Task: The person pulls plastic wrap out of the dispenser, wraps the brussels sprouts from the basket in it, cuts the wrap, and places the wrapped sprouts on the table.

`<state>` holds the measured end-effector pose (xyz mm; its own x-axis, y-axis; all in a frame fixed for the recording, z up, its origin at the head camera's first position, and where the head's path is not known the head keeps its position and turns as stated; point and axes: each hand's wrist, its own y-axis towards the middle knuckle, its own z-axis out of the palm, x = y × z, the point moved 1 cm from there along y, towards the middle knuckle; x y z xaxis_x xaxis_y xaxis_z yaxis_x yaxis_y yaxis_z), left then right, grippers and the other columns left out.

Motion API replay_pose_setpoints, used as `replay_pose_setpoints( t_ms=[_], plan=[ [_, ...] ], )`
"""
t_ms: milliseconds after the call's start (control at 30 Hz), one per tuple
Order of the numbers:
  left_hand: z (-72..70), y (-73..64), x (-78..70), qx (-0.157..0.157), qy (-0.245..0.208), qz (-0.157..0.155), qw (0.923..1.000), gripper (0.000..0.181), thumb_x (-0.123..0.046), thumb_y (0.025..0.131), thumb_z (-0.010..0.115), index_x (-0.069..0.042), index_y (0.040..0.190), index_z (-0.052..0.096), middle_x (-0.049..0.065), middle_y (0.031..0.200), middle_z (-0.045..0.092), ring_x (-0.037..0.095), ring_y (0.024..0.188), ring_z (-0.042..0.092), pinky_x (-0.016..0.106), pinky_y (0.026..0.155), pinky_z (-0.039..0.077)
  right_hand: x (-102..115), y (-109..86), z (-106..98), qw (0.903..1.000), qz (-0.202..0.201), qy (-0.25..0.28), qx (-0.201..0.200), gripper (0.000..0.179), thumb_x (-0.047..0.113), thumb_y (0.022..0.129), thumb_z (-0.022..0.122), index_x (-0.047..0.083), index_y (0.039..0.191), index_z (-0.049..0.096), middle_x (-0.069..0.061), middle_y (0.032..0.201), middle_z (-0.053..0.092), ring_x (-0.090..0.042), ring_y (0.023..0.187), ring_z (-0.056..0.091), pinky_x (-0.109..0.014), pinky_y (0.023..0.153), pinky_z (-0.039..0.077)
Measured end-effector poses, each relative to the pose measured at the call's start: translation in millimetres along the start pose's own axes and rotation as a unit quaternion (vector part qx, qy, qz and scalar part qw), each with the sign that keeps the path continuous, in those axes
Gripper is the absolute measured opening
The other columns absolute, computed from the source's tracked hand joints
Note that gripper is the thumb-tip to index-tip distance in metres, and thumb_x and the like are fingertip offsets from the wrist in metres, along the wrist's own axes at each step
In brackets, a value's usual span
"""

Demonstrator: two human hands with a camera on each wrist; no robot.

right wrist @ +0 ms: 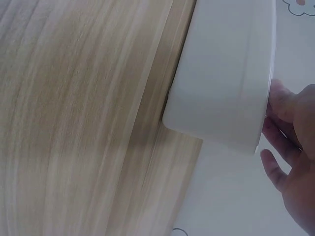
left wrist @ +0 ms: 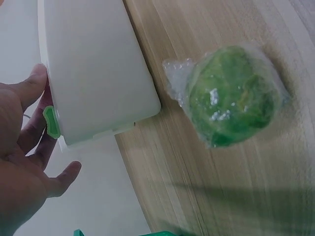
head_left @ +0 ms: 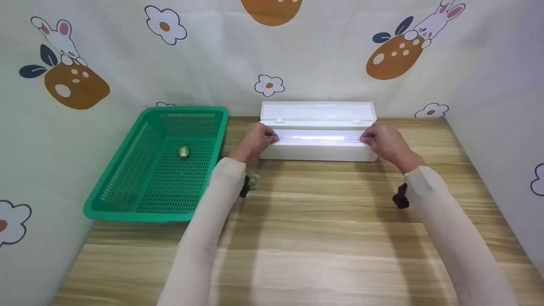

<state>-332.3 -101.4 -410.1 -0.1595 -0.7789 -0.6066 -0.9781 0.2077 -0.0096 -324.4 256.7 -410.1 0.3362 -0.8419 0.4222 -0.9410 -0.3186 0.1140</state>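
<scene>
A long white cling film box (head_left: 318,152) stands at the back of the table, its lid (head_left: 318,111) raised. My left hand (head_left: 256,139) pinches at the front rim of the opening near the left end. At the right end my right hand (head_left: 384,140) does the same. I cannot tell whether clear film lies between the fingertips. By the left fingers is a small green plastic piece (left wrist: 51,122) on the box's edge. A round green vegetable in clear film (left wrist: 231,101) lies on the table below my left wrist, partly hidden by the wrist strap in the head view.
To the left stands a green plastic basket (head_left: 127,217) with slotted walls. Inside it lies a small green vegetable (head_left: 183,152) with a pale stem. A patterned cloth wall (head_left: 323,63) rises right behind the box. Wood-grain table (head_left: 323,238) stretches in front.
</scene>
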Motion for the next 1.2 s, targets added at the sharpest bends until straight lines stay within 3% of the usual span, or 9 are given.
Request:
replay_pose_setpoints(
  t_ms=[267, 433, 667, 933, 1200],
  plan=[
    [3.6, 2.0, -3.5, -0.022, 0.05, 0.016, 0.9984, 0.018, -0.017, 0.099, 0.063, -0.006, 0.103, 0.076, 0.008, 0.097, 0.075, 0.019, 0.085, 0.059, 0.041, 0.089, 0.047, 0.9, 1.8, 4.8, 0.9991, -0.016, -0.027, -0.029, 0.015, 0.004, 0.098, 0.059, -0.004, 0.1, 0.072, -0.021, 0.098, 0.066, -0.035, 0.089, 0.061, -0.051, 0.085, 0.05],
    [3.1, 3.0, -1.8, -0.028, 0.056, 0.021, 0.9978, 0.02, -0.016, 0.101, 0.059, -0.003, 0.105, 0.074, 0.01, 0.099, 0.074, 0.021, 0.089, 0.06, 0.04, 0.088, 0.049, 0.7, 2.9, 5.5, 0.9986, -0.01, -0.027, -0.045, 0.014, 0.005, 0.099, 0.058, -0.005, 0.1, 0.069, -0.022, 0.099, 0.065, -0.038, 0.093, 0.062, -0.053, 0.087, 0.051],
    [0.9, 3.1, -0.8, -0.042, 0.032, 0.08, 0.9954, 0.018, -0.013, 0.096, 0.066, 0.0, 0.103, 0.077, 0.013, 0.101, 0.077, 0.025, 0.092, 0.068, 0.038, 0.084, 0.055, 3.5, 6.1, 2.0, 0.9986, 0.008, -0.012, -0.051, 0.015, 0.006, 0.099, 0.058, -0.006, 0.102, 0.067, -0.023, 0.103, 0.063, -0.039, 0.097, 0.059, -0.054, 0.087, 0.048],
    [4.2, 3.6, -6.2, -0.026, 0.04, 0.042, 0.998, 0.016, -0.021, 0.095, 0.07, -0.009, 0.101, 0.08, 0.006, 0.101, 0.079, 0.018, 0.088, 0.063, 0.036, 0.083, 0.049, 6.1, 9.8, -2.1, 0.9987, 0.035, -0.004, -0.036, 0.018, 0.009, 0.101, 0.056, -0.006, 0.107, 0.066, -0.023, 0.107, 0.061, -0.038, 0.1, 0.056, -0.054, 0.088, 0.048],
    [5.8, 7.0, -9.0, -0.034, 0.086, 0.033, 0.9952, 0.021, -0.023, 0.099, 0.063, -0.008, 0.106, 0.076, 0.007, 0.107, 0.074, 0.026, 0.104, 0.063, 0.046, 0.092, 0.049, 7.8, 10.6, -4.9, 0.9977, 0.057, 0.0, -0.037, 0.021, 0.011, 0.102, 0.056, -0.004, 0.112, 0.065, -0.022, 0.112, 0.06, -0.038, 0.104, 0.055, -0.055, 0.088, 0.048]
  ],
)
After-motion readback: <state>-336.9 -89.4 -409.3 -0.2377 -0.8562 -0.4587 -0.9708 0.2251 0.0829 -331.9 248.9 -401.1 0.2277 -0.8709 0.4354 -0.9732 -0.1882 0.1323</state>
